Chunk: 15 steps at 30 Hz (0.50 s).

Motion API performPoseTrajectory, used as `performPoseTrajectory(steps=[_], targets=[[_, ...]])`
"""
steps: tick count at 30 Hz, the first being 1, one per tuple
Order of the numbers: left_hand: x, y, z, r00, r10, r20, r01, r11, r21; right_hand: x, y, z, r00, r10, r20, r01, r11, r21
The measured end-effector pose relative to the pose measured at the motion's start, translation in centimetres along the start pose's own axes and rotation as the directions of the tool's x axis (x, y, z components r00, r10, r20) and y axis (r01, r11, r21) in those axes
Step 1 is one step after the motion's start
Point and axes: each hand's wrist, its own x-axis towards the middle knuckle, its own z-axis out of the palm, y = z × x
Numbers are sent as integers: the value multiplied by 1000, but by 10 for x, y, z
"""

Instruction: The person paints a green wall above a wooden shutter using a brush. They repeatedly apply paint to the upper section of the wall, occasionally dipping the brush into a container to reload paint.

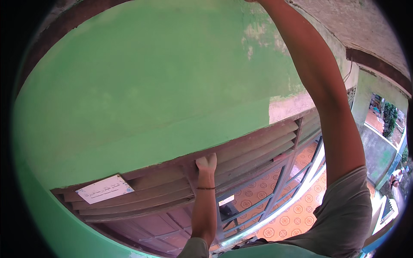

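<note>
My left hand [207, 162] reaches up to the wooden ventilation louver [251, 151] above a door and window. Its fingers curl over the frame beside an upright post and are hidden from me. A thin dark bracelet [206, 188] circles that wrist. My right arm stretches high across the view to the top of the green painted wall [145, 87]. Only a sliver of my right hand [252, 1] shows at the top edge, so what it holds or touches cannot be seen. Near it the paint is worn in pale patches [255, 32].
A white sign with writing [105, 189] is fixed over the louver at left. Below are a brown panelled door [161, 227], a window with bars [255, 206] and an orange patterned tile floor [290, 219]. A bent-over person [396, 177] is far off at right.
</note>
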Motion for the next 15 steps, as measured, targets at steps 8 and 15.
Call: performPoseTrajectory(steps=[8, 15], targets=[[11, 7, -14, 996, 10, 87, -6, 999, -45, -10, -21, 13, 992, 102, -70, -89, 981, 172], [23, 14, -44, 959, 70, 276, -97, 992, 82, -5, -24, 22, 949, 31, -314, 12, 991, 136]])
